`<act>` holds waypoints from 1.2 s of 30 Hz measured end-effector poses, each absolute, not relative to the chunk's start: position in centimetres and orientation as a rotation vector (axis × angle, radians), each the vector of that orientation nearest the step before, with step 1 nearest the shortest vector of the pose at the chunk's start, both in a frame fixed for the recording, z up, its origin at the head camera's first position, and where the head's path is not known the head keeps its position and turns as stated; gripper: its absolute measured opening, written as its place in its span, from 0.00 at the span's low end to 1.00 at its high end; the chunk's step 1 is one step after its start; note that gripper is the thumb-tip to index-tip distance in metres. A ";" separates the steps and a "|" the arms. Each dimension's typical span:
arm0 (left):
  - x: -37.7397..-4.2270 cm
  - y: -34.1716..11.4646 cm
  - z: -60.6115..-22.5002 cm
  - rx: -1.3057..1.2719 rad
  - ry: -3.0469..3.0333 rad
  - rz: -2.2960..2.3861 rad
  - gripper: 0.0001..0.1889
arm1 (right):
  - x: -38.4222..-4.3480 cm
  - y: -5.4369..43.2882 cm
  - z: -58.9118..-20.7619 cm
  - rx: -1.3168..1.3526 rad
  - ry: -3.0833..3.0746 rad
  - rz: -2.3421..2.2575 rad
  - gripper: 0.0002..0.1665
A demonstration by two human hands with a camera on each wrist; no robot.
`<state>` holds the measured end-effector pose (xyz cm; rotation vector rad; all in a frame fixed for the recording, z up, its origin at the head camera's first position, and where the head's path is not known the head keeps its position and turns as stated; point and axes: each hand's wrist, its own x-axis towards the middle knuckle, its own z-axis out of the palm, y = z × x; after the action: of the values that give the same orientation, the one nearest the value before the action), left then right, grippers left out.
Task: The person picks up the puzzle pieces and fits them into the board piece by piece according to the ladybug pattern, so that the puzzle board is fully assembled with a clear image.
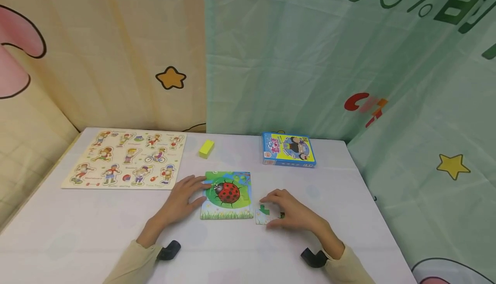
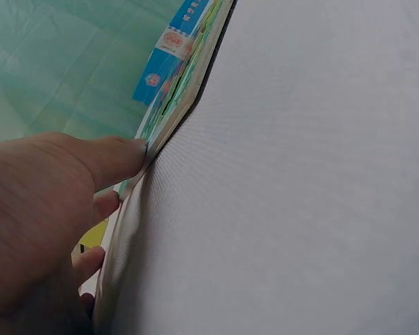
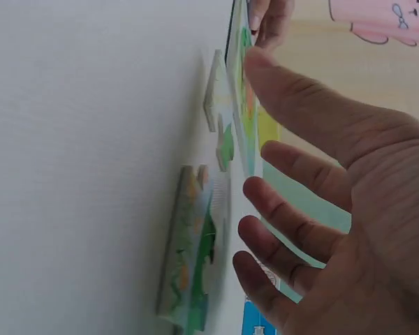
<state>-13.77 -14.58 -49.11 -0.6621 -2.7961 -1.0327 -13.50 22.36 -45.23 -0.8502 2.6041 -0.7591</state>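
Note:
A square ladybug jigsaw puzzle [image 1: 228, 194] lies flat on the table, its picture filled in. At its left edge rests my left hand [image 1: 181, 201], thumb and fingertips against the border, fingers fairly straight. My right hand [image 1: 293, 211] hovers to the right of the puzzle over loose jigsaw pieces [image 1: 261, 218], partly hiding them. In the right wrist view its fingers [image 3: 293, 220] are spread and hold nothing. A larger green and white jigsaw piece [image 3: 186, 255] lies below them, and a pale piece [image 3: 215, 94] sits closer to the puzzle.
A wooden board with sports figures [image 1: 124, 159] lies at the back left. Behind the puzzle are a yellow block [image 1: 206, 149] and a blue and yellow box [image 1: 289, 149]. Printed curtains [image 1: 271, 60] hang along the table's back and right sides.

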 end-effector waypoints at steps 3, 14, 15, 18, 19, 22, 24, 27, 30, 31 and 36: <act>-13.8 -14.6 -49.1 -0.666 -2.799 -1.031 0.19 | -13.1 22.5 -45.3 -0.824 2.607 -0.745 0.37; -13.8 -14.9 -48.8 -0.686 -2.888 -1.007 0.37 | -12.8 22.1 -45.3 -0.859 2.649 -0.696 0.33; -13.9 -15.0 -48.9 -0.694 -2.895 -1.000 0.40 | -12.8 22.1 -45.3 -0.860 2.652 -0.690 0.33; -13.9 -15.1 -48.9 -0.714 -2.901 -0.998 0.44 | -12.9 22.2 -45.3 -0.869 2.665 -0.670 0.31; -13.9 -15.1 -48.9 -0.717 -2.902 -1.000 0.45 | -12.9 22.2 -45.3 -0.873 2.669 -0.664 0.31; -13.9 -15.1 -49.0 -0.720 -2.912 -0.999 0.47 | -12.9 22.2 -45.4 -0.886 2.676 -0.667 0.29; -13.9 -15.1 -49.0 -0.720 -2.917 -0.996 0.47 | -13.0 22.3 -45.4 -0.887 2.680 -0.671 0.28; -13.9 -15.1 -49.1 -0.716 -2.923 -0.985 0.47 | -13.0 22.4 -45.5 -0.902 2.681 -0.673 0.26; -14.0 -15.1 -49.1 -0.710 -2.925 -0.982 0.47 | -13.2 22.5 -45.6 -0.926 2.671 -0.672 0.25; -14.0 -15.1 -49.1 -0.708 -2.927 -0.983 0.47 | -13.2 22.5 -45.7 -0.934 2.665 -0.673 0.24; -13.9 -15.1 -49.1 -0.706 -2.923 -0.992 0.47 | -13.3 22.7 -45.6 -0.962 2.666 -0.685 0.22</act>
<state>-13.92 -15.14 -49.12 -0.7062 -2.9227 -0.9918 -13.28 22.70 -45.61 -0.9617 2.6662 -0.6850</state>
